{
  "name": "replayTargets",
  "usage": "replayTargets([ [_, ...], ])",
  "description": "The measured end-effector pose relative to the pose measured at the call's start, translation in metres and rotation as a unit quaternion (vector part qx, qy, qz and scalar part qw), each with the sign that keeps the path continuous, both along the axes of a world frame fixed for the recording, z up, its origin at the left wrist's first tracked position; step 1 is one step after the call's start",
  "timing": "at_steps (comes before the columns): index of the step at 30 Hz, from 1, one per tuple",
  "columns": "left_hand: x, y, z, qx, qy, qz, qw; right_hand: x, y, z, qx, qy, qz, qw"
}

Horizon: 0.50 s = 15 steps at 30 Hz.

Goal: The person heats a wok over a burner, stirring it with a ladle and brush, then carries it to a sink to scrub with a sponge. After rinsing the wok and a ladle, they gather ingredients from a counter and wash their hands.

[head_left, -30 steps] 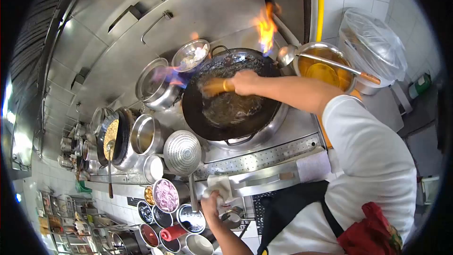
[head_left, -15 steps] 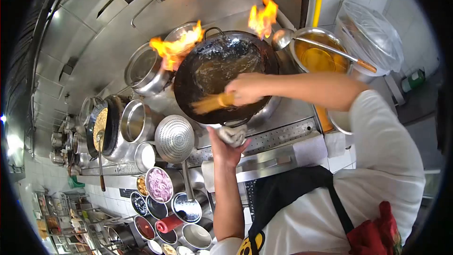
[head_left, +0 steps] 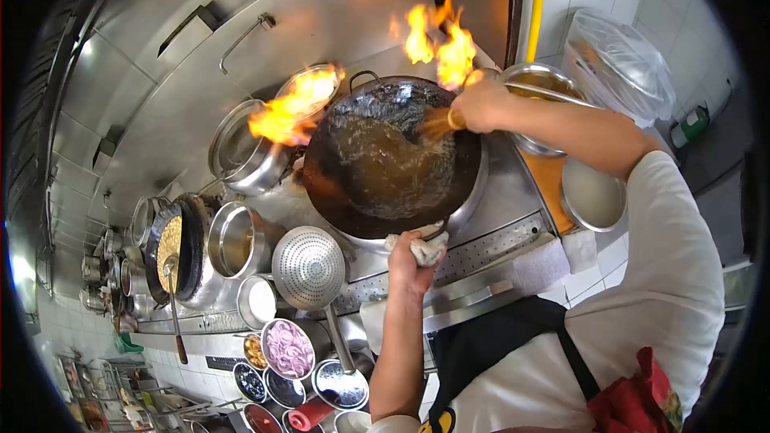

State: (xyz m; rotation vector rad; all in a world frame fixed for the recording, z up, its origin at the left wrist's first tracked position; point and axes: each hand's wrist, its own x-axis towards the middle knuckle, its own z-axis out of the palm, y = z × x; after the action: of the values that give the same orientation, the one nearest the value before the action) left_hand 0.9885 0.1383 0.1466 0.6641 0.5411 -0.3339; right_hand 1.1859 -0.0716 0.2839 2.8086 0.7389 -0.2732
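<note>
While flames (head_left: 453,54) leap at the top of the frame, right of centre, the person's right hand (head_left: 484,106) has its fingers closed around a straw-coloured brush (head_left: 439,123) — the bristles sit inside the upper right of the big dark wok (head_left: 329,202), mid-frame, beside brownish liquid (head_left: 385,164). Below, the left hand (head_left: 410,263) grips a bunched cloth (head_left: 431,249) at the wok's lower rim; I can't tell whether those fingers hold the handle through it. A perforated skimmer (head_left: 309,266) lies lower left of the wok, near a pot of purple-white slices (head_left: 289,349).
</note>
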Motion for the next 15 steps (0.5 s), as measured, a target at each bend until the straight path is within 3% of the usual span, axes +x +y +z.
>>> replayTargets([
  [3, -0.001, 0.003, -0.013, -0.005, -0.004, -0.009, 1.0, 0.027, 0.024, -0.047, 0.078, -0.098, -0.041, 0.991],
  [5, 0.002, 0.004, -0.02, -0.014, -0.017, -0.029, 0.999, 0.033, 0.047, -0.086, 0.053, -0.048, -0.039, 0.997],
  [7, 0.003, 0.007, -0.018, -0.001, -0.021, -0.034, 0.999, 0.02, 0.047, -0.078, 0.136, 0.002, 0.012, 0.991],
  [9, 0.002, 0.004, -0.013, 0.011, -0.022, -0.037, 0.999, 0.032, 0.024, -0.056, 0.107, -0.018, 0.068, 0.992],
  [11, 0.001, 0.001, -0.014, 0.009, -0.016, -0.014, 1.0, 0.046, 0.019, -0.033, 0.043, -0.01, 0.002, 0.999],
  [15, 0.007, -0.002, -0.025, -0.002, -0.018, -0.012, 1.0, 0.039, 0.06, -0.076, 0.136, -0.014, -0.044, 0.99],
])
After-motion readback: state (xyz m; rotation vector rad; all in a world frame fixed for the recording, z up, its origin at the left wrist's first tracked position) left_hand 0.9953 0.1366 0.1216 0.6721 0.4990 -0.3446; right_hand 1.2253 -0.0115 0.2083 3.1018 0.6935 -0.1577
